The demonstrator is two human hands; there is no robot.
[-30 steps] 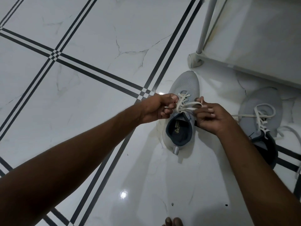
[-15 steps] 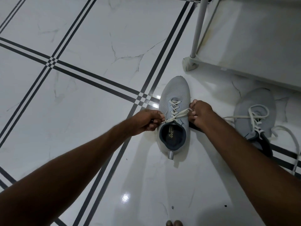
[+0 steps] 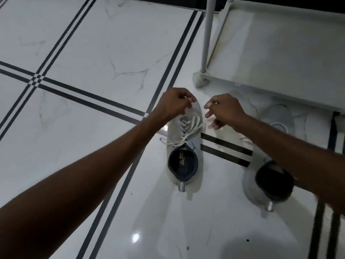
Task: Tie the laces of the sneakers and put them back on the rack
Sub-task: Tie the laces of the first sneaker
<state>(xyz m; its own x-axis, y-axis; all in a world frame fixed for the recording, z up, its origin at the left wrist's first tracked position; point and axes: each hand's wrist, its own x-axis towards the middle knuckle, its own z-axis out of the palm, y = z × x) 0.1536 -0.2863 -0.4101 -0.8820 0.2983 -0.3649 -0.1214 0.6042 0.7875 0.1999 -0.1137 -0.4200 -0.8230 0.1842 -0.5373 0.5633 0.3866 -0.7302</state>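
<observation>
A grey sneaker (image 3: 183, 162) stands on the floor, toe pointing away, its white lace (image 3: 188, 128) pulled loose over the tongue. My left hand (image 3: 174, 103) hovers over the toe and pinches one strand of that lace. Just to the right, my right hand (image 3: 225, 111) has its fingers partly spread; another strand runs up to its fingertips, and whether it is held is unclear. The second grey sneaker (image 3: 278, 115) stands to the right, partly hidden by my right forearm, its lace untied.
The white shoe rack (image 3: 270, 53) fills the upper right, its bottom shelf bare, with a corner leg (image 3: 207, 34) just beyond the sneakers. White marble floor (image 3: 93, 53) with dark stripes spreads to the left and toward me.
Both hands have risen from the sides of the sneaker's tongue to above its toe, drawing the lace upward. The view has tilted, showing more of the rack.
</observation>
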